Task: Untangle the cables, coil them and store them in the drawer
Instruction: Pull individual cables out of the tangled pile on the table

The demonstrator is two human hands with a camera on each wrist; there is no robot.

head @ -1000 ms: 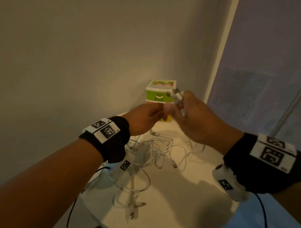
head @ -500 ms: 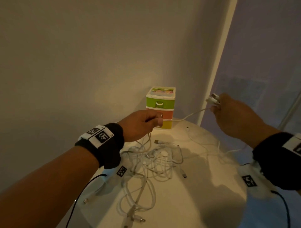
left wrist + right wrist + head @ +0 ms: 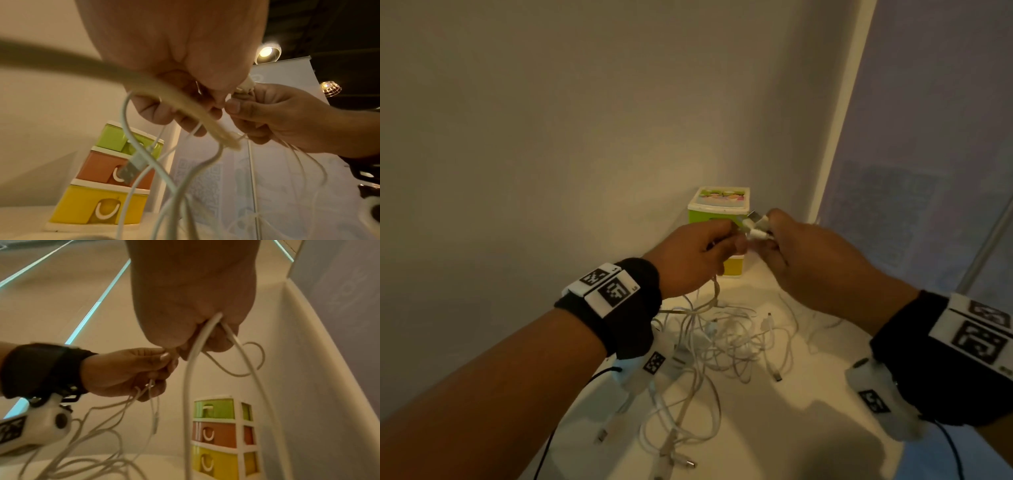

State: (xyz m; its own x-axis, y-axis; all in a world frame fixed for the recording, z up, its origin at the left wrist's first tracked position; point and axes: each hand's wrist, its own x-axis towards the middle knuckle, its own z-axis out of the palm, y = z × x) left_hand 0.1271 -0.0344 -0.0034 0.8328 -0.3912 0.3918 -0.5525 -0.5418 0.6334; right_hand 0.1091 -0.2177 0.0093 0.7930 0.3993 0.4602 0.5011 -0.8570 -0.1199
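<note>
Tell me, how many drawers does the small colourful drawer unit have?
3, stacked in the drawer unit by the wall: green drawer on top, orange drawer in the middle, yellow drawer at the bottom. All closed.

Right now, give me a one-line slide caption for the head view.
Both hands, left hand and right hand, pinch white cable ends before the drawer unit, above tangled cables.

The cables [image 3: 717, 337] are white, with silver plug tips. The drawers [image 3: 222, 435], mid-right in the right wrist view, are green, orange and yellow in a white frame with white handles. Black wristbands [image 3: 635, 301] carry white tags printed with black square codes. The table [image 3: 791, 442] is white.
</note>
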